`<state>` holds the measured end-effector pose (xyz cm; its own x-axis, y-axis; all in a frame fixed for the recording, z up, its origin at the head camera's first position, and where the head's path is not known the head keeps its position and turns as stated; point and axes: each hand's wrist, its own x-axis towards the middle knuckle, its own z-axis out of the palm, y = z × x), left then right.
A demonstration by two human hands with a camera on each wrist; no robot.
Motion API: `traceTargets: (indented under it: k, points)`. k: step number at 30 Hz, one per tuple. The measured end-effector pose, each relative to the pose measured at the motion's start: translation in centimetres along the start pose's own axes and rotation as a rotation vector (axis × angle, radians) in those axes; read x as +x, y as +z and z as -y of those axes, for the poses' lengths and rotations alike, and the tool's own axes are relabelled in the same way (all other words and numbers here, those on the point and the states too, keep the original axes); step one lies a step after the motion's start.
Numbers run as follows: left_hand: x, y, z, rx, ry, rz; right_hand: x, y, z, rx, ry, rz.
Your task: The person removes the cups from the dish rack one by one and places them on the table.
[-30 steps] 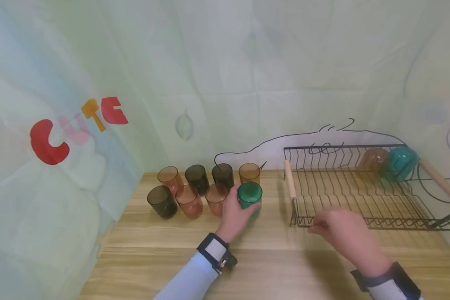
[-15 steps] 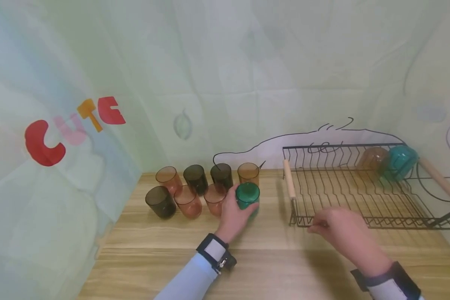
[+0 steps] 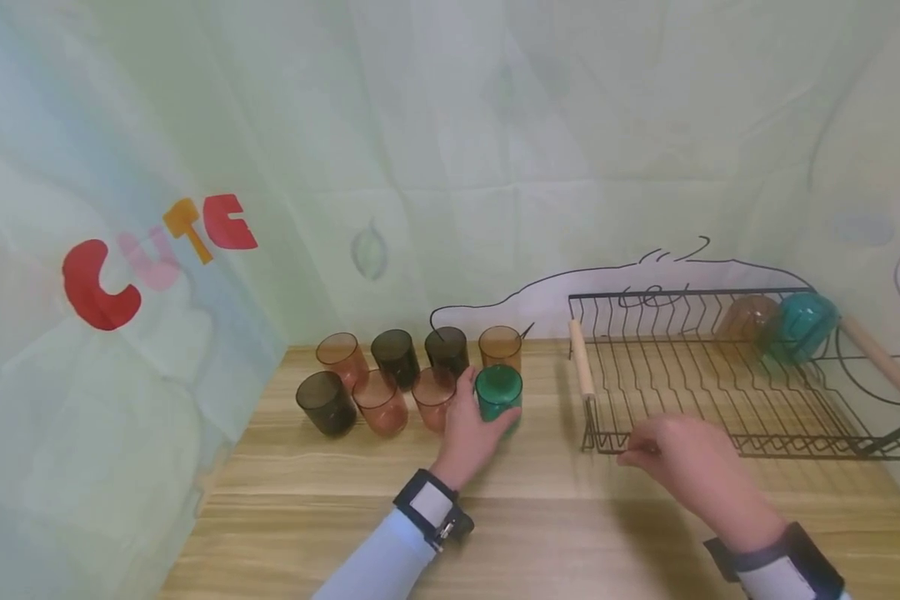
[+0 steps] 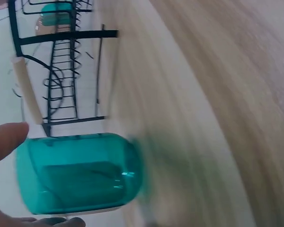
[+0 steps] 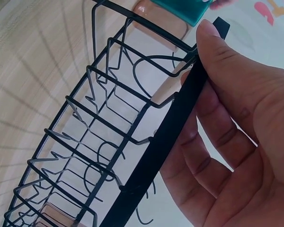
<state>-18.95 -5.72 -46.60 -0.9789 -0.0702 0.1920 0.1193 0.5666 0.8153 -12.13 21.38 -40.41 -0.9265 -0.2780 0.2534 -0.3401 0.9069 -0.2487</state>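
My left hand (image 3: 468, 435) grips a green see-through glass (image 3: 498, 393) at the right end of a group of glasses. Thumb and fingers lie on either side of it, and its mouth faces up. In the left wrist view the same green glass (image 4: 80, 172) shows sideways, its base near the wooden tabletop. My right hand (image 3: 692, 473) pinches the near left part of a black wire dish rack (image 3: 787, 457). In the right wrist view, the thumb presses on the rack's flat black rail (image 5: 165, 142), with the fingers curled behind it.
Left of the green glass stand a pink glass (image 3: 378, 407), a dark grey glass (image 3: 326, 406) and several others in two rows. An amber glass (image 3: 500, 346) stands behind it. A brownish glass (image 3: 746, 321) and a teal glass (image 3: 804, 325) sit at the rack's far right.
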Motion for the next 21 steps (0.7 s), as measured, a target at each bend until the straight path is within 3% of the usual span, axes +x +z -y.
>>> traceTargets:
  k: [8,14,21]
  points:
    - [-1.5,-2.0,-1.7,0.031,0.04,0.065,0.0,-0.1,0.1,-0.018,-0.011,-0.003]
    - [-3.1,-4.0,-2.9,0.062,0.104,0.083,0.0,-0.2,0.2,-0.018,-0.014,0.011]
    - [-4.7,-5.6,-3.2,0.073,0.155,0.096,0.6,-1.3,-0.3,0.015,0.014,0.059]
